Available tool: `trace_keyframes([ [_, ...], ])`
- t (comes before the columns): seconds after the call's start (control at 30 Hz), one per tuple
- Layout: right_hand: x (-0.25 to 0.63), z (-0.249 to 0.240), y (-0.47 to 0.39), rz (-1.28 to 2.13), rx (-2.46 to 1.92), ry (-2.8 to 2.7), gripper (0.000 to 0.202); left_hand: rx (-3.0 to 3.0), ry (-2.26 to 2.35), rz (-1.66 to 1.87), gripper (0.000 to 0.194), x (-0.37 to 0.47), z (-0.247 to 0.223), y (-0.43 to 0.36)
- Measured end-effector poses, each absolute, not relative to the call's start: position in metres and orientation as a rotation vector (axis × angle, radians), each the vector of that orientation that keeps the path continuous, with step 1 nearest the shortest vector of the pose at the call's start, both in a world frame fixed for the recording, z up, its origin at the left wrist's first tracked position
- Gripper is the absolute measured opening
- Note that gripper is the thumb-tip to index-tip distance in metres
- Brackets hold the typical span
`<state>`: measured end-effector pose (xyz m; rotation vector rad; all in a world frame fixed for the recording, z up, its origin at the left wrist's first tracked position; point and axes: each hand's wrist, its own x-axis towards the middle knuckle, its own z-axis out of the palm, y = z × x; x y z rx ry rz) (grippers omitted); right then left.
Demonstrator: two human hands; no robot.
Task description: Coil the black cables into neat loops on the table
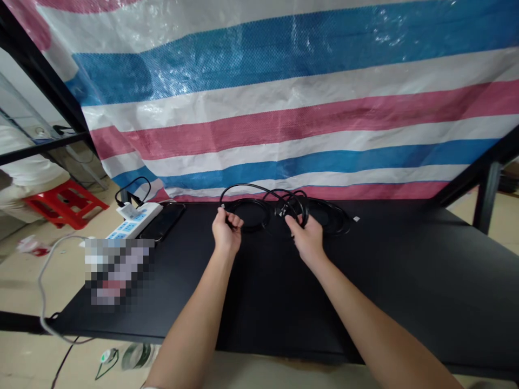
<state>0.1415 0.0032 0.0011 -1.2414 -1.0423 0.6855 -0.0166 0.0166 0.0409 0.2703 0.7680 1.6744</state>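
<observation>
Holding a part-coiled cable (305, 209): right grip (308, 237) clasps loops, left grip (227, 229) pinches one end; span between not yet looped. More coils (344, 216) on worktop (405, 270).

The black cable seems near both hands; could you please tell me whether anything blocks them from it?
Nothing visible does: the right hand holds a coil of black cable, and the left hand appears to pinch an end.

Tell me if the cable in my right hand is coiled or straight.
Coiled: the black cable is bunched in loops in your right hand; one length arches leftward.
</observation>
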Motion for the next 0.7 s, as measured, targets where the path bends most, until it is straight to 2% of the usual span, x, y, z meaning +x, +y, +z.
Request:
trace_keyframes([
  [0.27, 0.167, 0.024, 0.004, 0.603, -1.332, -1.153, 0.034, 0.178, 0.794, 1.784, 0.038, -0.037, 0.049, 0.018],
  [0.43, 0.172, 0.021, 0.006, 0.761, -1.264, -0.948, 0.045, 0.605, 0.925, 1.733, 0.021, -0.037, 0.042, 0.017],
  [0.6, 0.167, 0.024, 0.005, 1.013, -0.958, -0.761, 0.06, 0.869, 0.99, 1.374, 0.028, -0.023, 0.029, 0.015],
  [0.7, 0.163, 0.026, 0.002, 1.137, -0.823, -0.738, 0.064, 0.758, 0.995, 1.306, 0.042, -0.004, 0.021, 0.012],
])
